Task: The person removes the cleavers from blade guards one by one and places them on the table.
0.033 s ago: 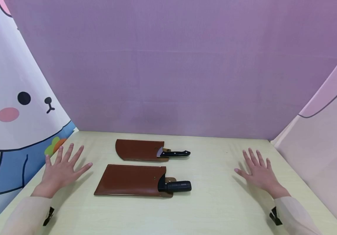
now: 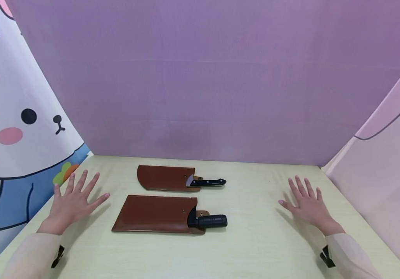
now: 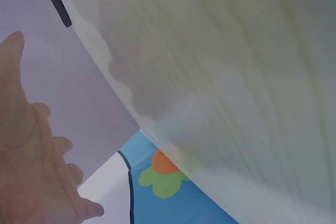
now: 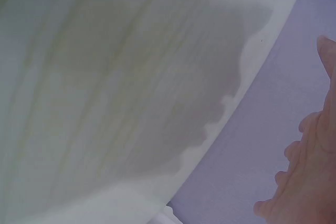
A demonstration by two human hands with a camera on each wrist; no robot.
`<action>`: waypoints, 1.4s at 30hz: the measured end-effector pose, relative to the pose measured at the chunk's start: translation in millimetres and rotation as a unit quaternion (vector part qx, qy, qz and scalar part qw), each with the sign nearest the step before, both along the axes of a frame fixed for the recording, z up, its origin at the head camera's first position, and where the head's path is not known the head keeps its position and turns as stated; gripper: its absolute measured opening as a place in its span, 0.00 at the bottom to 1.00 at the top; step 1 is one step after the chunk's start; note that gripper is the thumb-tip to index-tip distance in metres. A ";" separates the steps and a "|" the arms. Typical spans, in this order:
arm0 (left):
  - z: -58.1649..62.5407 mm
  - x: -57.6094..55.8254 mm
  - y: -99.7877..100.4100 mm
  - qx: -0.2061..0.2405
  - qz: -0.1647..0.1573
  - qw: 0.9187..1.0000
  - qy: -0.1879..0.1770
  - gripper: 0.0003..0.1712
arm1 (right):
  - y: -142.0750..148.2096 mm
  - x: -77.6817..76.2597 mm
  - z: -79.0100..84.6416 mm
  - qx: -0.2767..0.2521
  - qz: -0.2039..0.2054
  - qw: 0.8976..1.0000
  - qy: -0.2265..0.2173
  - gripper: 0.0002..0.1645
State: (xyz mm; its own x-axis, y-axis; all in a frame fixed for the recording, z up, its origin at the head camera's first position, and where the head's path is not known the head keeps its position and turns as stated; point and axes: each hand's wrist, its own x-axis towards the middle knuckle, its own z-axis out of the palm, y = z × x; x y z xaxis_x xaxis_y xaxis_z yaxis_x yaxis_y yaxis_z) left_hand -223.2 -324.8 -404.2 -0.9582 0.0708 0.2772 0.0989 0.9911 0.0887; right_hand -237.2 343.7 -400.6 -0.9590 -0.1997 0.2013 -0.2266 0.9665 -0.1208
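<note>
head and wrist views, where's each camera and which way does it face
Head: on the head, facing forward and down; table, far knife, near knife, left hand, right hand, sleeves show.
Left wrist: on that wrist, facing table and purple backdrop; left hand partly shows.
Right wrist: on that wrist, facing the same; right hand partly shows.
Head and left wrist share the carrot print.

There's room right of both sheathed knives (image 2: 165, 179) (image 2: 158, 215); a purple backdrop (image 2: 213, 77) blocks the back.

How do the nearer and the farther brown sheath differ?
The nearer sheath looks larger than the farther sheath. The nearer sheath's left end is straight, the farther sheath's rounded. The nearer sheath shows a thick handle, the farther sheath a slimmer riveted handle. Both sheaths lie flat.
</note>
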 end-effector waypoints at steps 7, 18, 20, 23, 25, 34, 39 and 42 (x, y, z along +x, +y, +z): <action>1.1 0.1 -0.6 -0.004 0.002 1.000 0.002 0.49 | 0.5 -0.4 1.8 -0.007 0.003 1.000 0.001 0.52; 0.7 -0.3 -1.6 -0.009 0.003 1.000 -0.004 0.49 | -0.3 -2.6 1.2 -0.009 0.007 1.000 0.008 0.52; 0.7 -0.6 -1.6 -0.010 0.001 1.000 -0.003 0.49 | -0.6 -3.0 0.5 -0.011 0.009 1.000 0.014 0.52; 0.9 -1.0 -0.7 -0.014 -0.003 1.000 0.003 0.49 | -1.4 -3.7 -0.6 -0.013 0.015 0.999 0.026 0.52; 1.3 -1.3 0.3 -0.017 -0.008 1.000 0.008 0.49 | -2.4 -4.5 -0.6 -0.016 0.020 0.999 0.036 0.52; 5.9 -1.1 9.9 -0.027 -0.033 0.999 0.025 0.49 | -11.8 -4.7 3.4 -0.006 0.046 0.997 0.057 0.51; 7.4 -0.6 17.5 -0.028 -0.048 0.998 0.041 0.49 | -17.5 -5.1 1.2 0.008 0.064 0.994 0.084 0.51; 7.0 -0.9 21.4 -0.033 -0.056 0.997 0.049 0.49 | -21.9 -4.9 1.3 0.007 0.078 0.993 0.094 0.50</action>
State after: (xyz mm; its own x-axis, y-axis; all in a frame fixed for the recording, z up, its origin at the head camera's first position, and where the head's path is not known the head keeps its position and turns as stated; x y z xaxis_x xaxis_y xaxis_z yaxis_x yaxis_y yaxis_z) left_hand -224.1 -303.4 -397.3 -0.9117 0.1971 0.3605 0.2143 0.9767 0.0080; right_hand -242.1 321.8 -399.4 -0.8621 -0.3466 0.3696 -0.3906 0.9193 -0.0489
